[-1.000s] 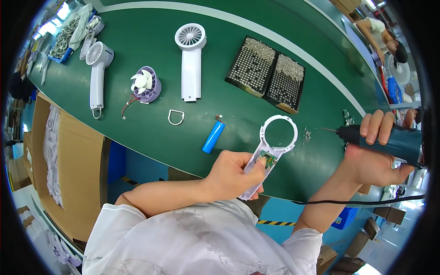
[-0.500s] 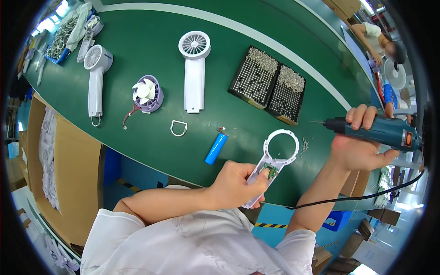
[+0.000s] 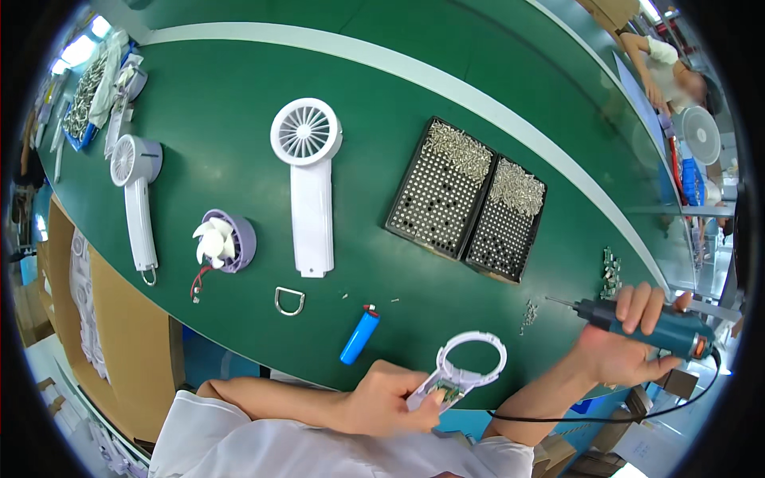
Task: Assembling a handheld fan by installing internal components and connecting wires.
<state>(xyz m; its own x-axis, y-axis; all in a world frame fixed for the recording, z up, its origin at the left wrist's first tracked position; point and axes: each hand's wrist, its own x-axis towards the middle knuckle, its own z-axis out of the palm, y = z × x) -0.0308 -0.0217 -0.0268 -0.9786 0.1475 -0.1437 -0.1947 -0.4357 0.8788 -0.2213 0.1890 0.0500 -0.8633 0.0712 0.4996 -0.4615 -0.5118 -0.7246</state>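
My left hand [image 3: 394, 398] is closed round the handle of a white handheld-fan half shell [image 3: 462, 376]. Its thumb presses on a small green circuit board [image 3: 451, 390] lying in the handle below the open ring. In my right hand [image 3: 625, 350] is a teal and black electric screwdriver [image 3: 673, 328], its thin bit pointing left. The bit's tip is beside a small scatter of screws [image 3: 529, 314] on the table. A blue battery cell [image 3: 360, 338] with a small connector lies left of the shell. A metal D-ring [image 3: 290, 301] lies farther left.
Two black trays [image 3: 430, 213] of screws stand side by side. A fan [image 3: 311, 215], another fan [image 3: 140, 223] and a purple motor housing [image 3: 243, 243] with white blades lie leftward. Circuit boards [image 3: 611, 271] are at right. A cardboard box [image 3: 131, 334] stands left; a person works far right.
The whole view has shifted, so the table's things appear lower. The screwdriver's tip is now closer to the scattered screws. My left hand still grips the shell, which appears nearer the table's front edge.
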